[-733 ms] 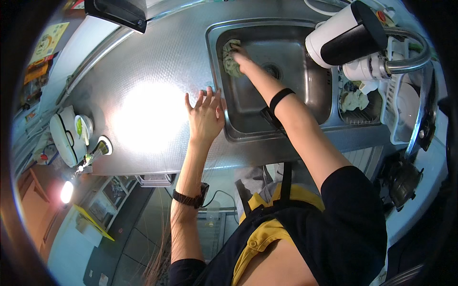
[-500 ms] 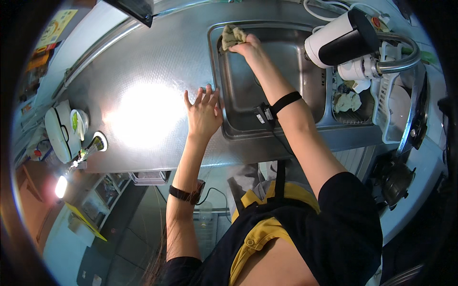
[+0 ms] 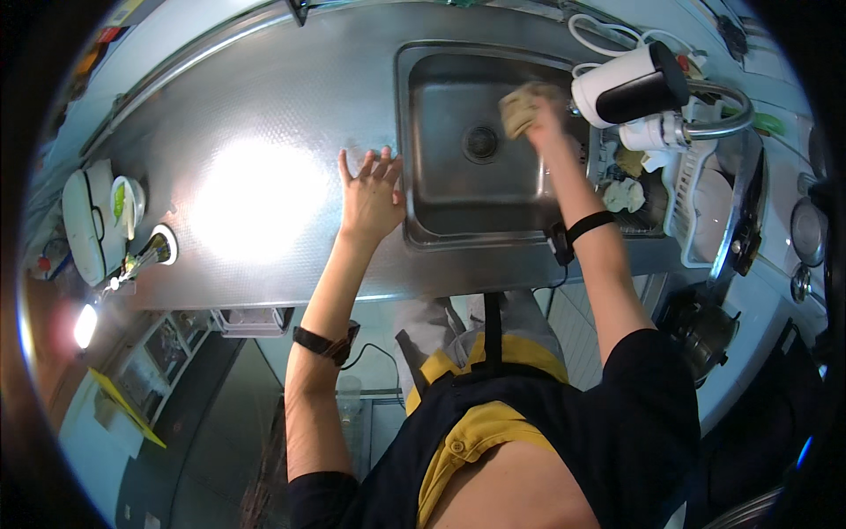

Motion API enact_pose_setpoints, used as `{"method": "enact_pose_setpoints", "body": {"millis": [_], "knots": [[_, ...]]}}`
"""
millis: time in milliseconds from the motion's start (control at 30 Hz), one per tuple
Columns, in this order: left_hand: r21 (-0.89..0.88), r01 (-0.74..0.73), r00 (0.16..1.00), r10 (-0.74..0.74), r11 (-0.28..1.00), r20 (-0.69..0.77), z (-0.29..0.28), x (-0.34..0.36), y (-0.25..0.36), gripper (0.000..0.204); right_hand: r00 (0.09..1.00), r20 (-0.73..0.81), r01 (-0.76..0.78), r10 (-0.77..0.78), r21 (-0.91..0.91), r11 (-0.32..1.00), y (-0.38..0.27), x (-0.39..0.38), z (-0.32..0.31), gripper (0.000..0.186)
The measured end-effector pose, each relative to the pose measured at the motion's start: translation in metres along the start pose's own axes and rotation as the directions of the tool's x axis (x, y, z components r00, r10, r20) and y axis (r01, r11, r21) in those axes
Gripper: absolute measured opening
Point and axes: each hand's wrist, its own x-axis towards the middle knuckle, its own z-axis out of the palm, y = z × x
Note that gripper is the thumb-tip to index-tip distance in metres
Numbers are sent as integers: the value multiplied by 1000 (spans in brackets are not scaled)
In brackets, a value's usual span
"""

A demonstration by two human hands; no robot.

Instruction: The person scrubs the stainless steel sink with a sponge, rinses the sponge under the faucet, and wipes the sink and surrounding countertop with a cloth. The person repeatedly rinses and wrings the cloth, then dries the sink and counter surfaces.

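My left hand [image 3: 370,198] has its fingers apart, resting on the steel counter [image 3: 308,79] just left of the sink's rim. My right hand [image 3: 545,123], blurred, grips a crumpled beige cloth [image 3: 518,110] over the right part of the steel sink [image 3: 436,189]. The round drain [image 3: 480,141] shows in the basin, left of and below the cloth. A white-and-black cylindrical unit [image 3: 617,88] on the tap hangs beside my right hand at the upper right. A small side basin [image 3: 652,216] with rumpled cloths is to the right.
A white dish rack [image 3: 683,212] and curved steel pipe [image 3: 727,128] stand at the right, with a dark pot [image 3: 705,348] nearer me. At the far left are a white lidded container [image 3: 84,225], a bowl [image 3: 128,189] with greens, and a glowing lamp [image 3: 86,324].
My right hand has moved the cloth from the sink's back left corner across to its right side. My left hand stays spread by the left rim. The view has shifted slightly.
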Motion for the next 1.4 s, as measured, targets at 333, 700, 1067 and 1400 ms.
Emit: {"method": "enact_pose_setpoints", "body": {"millis": [333, 700, 1067, 1400], "knots": [[120, 33, 999, -36, 992, 26, 5, 2, 7, 57, 310, 776, 293, 549, 472, -832, 6, 21, 95, 20], [150, 86, 989, -103, 985, 110, 3, 4, 11, 55, 742, 416, 74, 525, 728, -681, -23, 94, -73, 28], [207, 94, 984, -123, 974, 131, 9, 0, 7, 58, 875, 372, 352, 310, -47, -935, -6, 24, -40, 39], [177, 56, 994, -72, 983, 86, 15, -5, 0, 60, 768, -151, 581, 623, -246, -776, 53, -84, -53, 66]]}}
